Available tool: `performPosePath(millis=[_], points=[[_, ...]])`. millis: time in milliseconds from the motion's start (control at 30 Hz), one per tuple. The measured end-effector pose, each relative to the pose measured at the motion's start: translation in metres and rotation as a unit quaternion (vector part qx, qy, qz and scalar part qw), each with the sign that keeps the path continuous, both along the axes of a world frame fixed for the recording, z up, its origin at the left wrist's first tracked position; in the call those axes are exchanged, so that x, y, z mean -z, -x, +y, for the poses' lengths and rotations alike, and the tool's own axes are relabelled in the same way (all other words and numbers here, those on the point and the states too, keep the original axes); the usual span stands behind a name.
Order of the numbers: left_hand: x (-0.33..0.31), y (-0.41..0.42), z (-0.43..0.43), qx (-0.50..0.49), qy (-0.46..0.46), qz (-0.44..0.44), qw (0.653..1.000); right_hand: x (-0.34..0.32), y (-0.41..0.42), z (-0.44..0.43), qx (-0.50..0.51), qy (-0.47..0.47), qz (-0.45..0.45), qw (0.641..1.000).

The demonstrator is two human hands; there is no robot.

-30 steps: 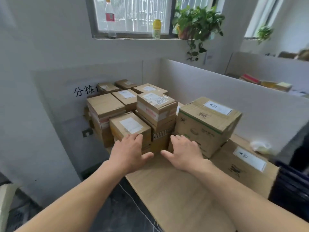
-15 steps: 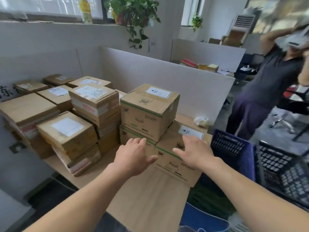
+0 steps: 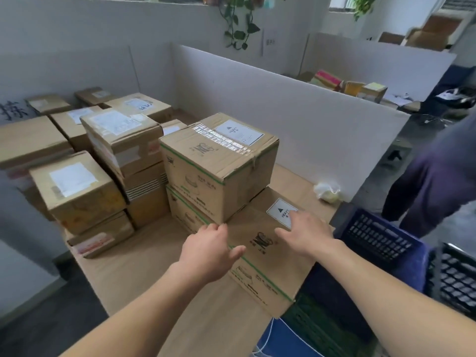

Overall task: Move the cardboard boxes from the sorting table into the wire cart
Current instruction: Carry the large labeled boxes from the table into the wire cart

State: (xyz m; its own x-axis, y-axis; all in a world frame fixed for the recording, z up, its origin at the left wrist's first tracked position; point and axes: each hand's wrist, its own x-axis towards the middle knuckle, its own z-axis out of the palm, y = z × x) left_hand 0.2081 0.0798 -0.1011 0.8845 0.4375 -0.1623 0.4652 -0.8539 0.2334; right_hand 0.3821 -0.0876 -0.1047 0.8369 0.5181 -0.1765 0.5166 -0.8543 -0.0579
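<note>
Left hand (image 3: 208, 251) and right hand (image 3: 306, 234), fingers straight, seemingly touch 1 low box (image 3: 262, 243) at the table (image 3: 154, 269) edge beside a crate (image 3: 378, 240)

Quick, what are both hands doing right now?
Left hand: open, holding nothing, at the corner of the low green-striped brown cardboard box.
Right hand: open over that box's top, holding nothing.

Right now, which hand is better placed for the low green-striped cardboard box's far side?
Likely right. The right hand is over the low green-striped cardboard box beside its white HEAVY label; the left hand is at its near edge.
</note>
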Motion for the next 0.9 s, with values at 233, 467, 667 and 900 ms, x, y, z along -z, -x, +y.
performPosePath(millis=[233,467,667,900], points=[[0.025,-0.013,-0.012,-0.054,0.036,0.013,0.998,0.026,-0.052,-0.001,-0.025,0.011,0.020,0.999],[0.039,-0.005,-0.019,-0.080,0.060,0.003,0.995,0.039,-0.066,-0.007,-0.013,-0.002,0.073,0.997],[0.049,0.027,-0.025,-0.097,0.075,-0.002,0.992,0.040,-0.028,-0.011,0.006,-0.019,0.136,0.990],[0.065,0.110,-0.018,-0.139,0.110,-0.029,0.984,0.052,0.054,-0.001,-0.004,-0.057,0.159,0.986]])
